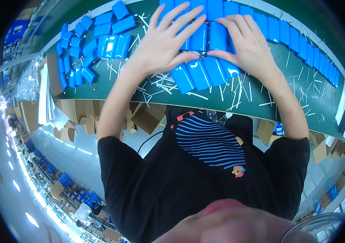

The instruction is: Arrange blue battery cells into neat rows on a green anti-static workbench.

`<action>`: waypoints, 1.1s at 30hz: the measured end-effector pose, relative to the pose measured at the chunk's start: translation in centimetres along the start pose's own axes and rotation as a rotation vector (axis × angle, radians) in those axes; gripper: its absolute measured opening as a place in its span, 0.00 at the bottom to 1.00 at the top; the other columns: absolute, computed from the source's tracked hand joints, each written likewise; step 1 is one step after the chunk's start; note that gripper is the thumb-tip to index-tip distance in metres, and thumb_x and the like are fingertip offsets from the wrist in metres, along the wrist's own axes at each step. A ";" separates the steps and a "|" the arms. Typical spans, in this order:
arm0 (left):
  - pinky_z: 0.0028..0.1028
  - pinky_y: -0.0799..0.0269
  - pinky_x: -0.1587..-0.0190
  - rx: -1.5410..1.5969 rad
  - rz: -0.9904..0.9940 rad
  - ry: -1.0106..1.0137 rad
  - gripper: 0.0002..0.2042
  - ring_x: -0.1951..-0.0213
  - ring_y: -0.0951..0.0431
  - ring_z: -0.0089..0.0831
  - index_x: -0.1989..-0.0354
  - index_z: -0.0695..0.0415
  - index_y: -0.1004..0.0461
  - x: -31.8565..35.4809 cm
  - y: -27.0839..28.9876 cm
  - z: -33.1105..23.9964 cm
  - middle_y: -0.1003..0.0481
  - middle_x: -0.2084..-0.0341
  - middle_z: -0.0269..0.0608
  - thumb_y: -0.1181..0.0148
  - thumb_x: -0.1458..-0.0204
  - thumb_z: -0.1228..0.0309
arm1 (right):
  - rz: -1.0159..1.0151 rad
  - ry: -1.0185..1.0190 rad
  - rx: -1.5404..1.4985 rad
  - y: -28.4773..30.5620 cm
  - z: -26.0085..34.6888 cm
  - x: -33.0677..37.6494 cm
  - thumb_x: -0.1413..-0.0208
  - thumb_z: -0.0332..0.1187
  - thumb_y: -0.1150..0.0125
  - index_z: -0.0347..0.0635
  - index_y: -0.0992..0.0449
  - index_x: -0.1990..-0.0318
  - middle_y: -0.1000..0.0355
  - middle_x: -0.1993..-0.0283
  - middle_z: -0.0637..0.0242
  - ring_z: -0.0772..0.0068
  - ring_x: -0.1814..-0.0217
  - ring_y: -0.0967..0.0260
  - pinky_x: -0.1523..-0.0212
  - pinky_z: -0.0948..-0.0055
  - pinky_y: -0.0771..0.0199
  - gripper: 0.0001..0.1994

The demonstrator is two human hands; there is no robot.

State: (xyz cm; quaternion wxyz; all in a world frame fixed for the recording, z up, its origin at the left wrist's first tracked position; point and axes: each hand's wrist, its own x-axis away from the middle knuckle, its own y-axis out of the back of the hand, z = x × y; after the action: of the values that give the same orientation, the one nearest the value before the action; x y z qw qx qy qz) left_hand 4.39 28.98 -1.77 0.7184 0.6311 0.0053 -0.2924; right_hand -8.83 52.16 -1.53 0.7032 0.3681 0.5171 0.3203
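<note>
Blue shrink-wrapped battery packs lie in rows on the green tabletop. My left hand (pixel 162 44) is spread flat, fingers apart, over packs at the far middle; part of a blue pack (pixel 198 38) shows beside its thumb. With its thumb at the near end and fingertips at the far end, my right hand (pixel 253 48) spans another blue battery pack (pixel 218 36). The two thumbs come close together near small wire ends. Just below them, several more packs (pixel 201 73) lie side by side, slightly fanned. Whatever lies beneath my left palm is hidden.
More battery packs (pixel 111 46) are heaped at the left, and a long row (pixel 290 38) curves along the right. Thin white strips (pixel 237 91) are scattered on the green table (pixel 115 89). Cardboard boxes (pixel 148 117) stand below the near edge. Paper sheets (pixel 46 97) hang at left.
</note>
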 end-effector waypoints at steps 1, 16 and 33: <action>0.49 0.41 0.33 0.058 -0.008 0.110 0.41 0.39 0.30 0.45 0.30 0.46 0.29 1.1 1.4 -1.3 0.29 0.37 0.42 0.41 0.44 0.30 | -0.009 -0.018 -0.009 -0.1 0.0 0.0 0.48 0.60 0.25 0.43 0.25 0.38 0.28 0.42 0.63 0.61 0.43 0.30 0.38 0.66 0.30 0.38; 0.42 0.35 0.41 0.141 0.039 0.545 0.44 0.48 0.27 0.41 0.37 0.63 0.26 0.8 1.5 -13.9 0.26 0.45 0.45 0.34 0.49 0.33 | 0.221 -0.015 -0.226 2.6 -3.4 2.8 0.39 0.40 0.27 0.52 0.24 0.34 0.31 0.39 0.65 0.64 0.47 0.29 0.49 0.72 0.24 0.26; 0.40 0.32 0.44 0.325 0.097 0.460 0.42 0.48 0.26 0.38 0.34 0.57 0.25 3.2 2.7 -13.3 0.25 0.46 0.39 0.29 0.51 0.38 | 0.338 0.148 -0.454 3.4 -1.5 3.8 0.43 0.25 0.30 0.46 0.21 0.40 0.29 0.36 0.66 0.66 0.49 0.28 0.50 0.73 0.22 0.22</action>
State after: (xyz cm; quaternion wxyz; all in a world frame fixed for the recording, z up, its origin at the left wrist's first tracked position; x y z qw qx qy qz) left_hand 13.01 39.82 -3.19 0.6008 0.7874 0.0913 -0.1039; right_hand -9.53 57.37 -0.83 0.6647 0.2579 0.4135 0.5662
